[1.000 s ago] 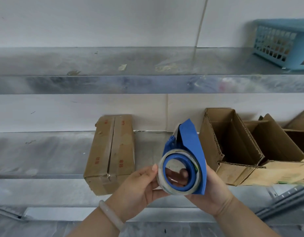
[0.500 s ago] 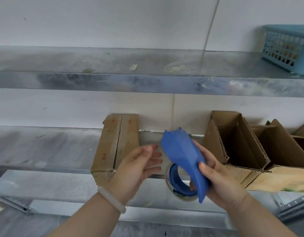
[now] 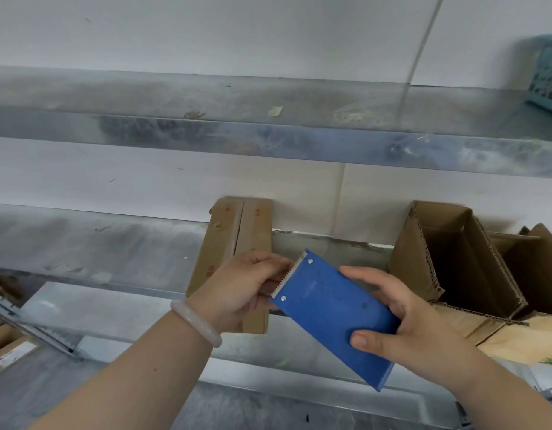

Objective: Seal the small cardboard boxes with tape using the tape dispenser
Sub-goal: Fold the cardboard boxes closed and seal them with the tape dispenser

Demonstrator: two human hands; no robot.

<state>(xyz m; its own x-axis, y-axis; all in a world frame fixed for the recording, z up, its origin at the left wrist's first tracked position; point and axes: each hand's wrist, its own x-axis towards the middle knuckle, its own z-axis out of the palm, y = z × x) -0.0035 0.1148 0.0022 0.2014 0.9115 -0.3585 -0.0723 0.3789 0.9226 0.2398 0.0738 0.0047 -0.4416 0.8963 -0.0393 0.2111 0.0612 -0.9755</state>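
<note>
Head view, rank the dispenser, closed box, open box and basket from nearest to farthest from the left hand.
1. Dispenser: the left hand touches its toothed end.
2. Closed box: just behind the hand.
3. Open box: off to the right.
4. Basket: top right corner, farthest.

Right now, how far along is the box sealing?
Done: no tape visibly laid; the closed box has its flaps folded, seam showing. In hand: the right hand grips the tape dispenser, and the left hand fingers pinch at its toothed edge, probably finding the tape end. Left: the open box on the right is unsealed, likely the closed one too.
</note>
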